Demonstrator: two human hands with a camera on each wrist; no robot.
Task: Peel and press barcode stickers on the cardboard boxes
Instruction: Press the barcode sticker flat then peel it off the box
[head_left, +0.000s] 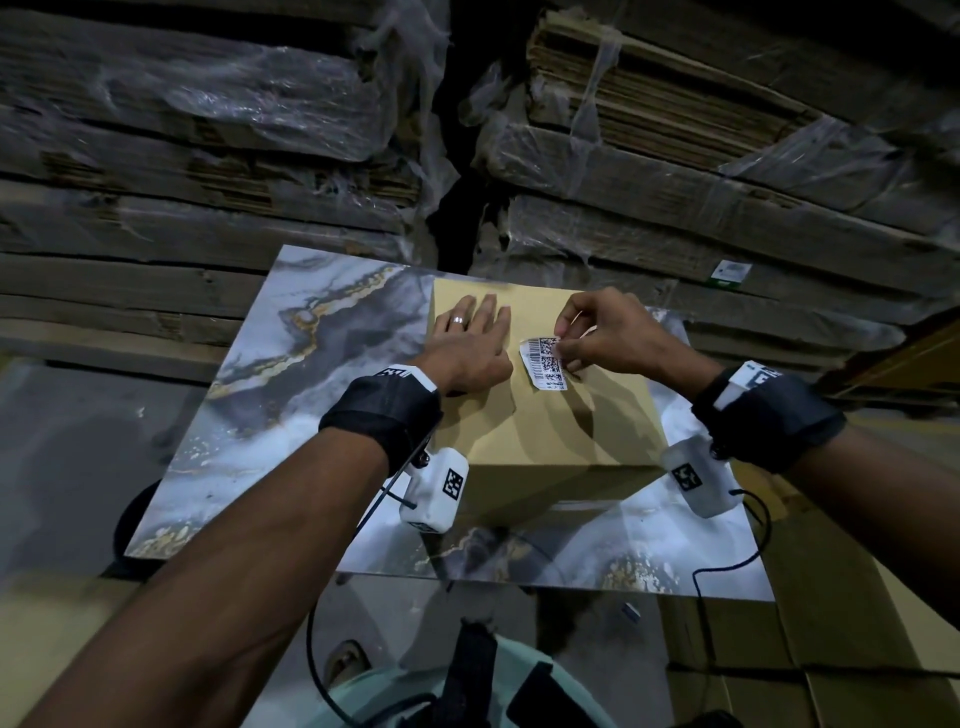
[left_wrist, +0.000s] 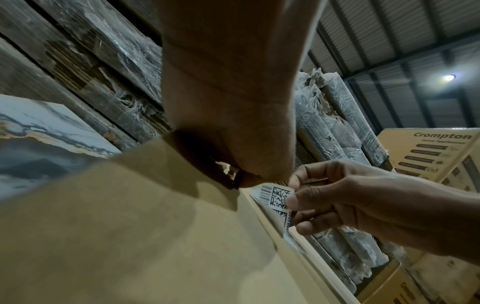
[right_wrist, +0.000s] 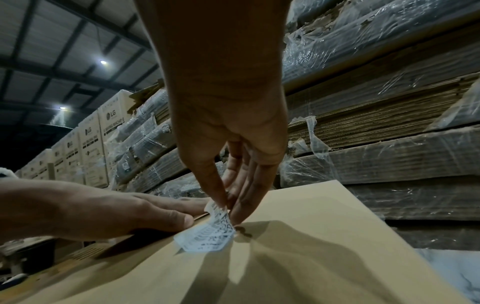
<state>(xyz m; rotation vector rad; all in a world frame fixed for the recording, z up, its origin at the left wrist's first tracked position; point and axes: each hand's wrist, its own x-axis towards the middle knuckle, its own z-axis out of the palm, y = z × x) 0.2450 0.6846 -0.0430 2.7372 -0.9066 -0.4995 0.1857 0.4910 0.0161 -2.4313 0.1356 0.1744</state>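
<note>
Right hand (head_left: 605, 338) pinching the barcode sticker (head_left: 545, 364) by its top edge, left hand (head_left: 470, 340) flat on the cardboard box (head_left: 587, 426) beside it; sticker's flimsy, curls, probably best held by corners.

The table (head_left: 249, 415) is a flat slab with a marble print: pale grey and white swirls crossed by dark veins edged in gold. Its top shows bare on the left side, along the near edge and in a narrow strip at the right. One plain tan cardboard box (head_left: 571, 431) stands directly on it, set toward the far right part of the surface (its far edge reaches the back of the slab). The box's near side wall drops to the marble, and it throws a shadow on the glossy top just in front of it.
</note>
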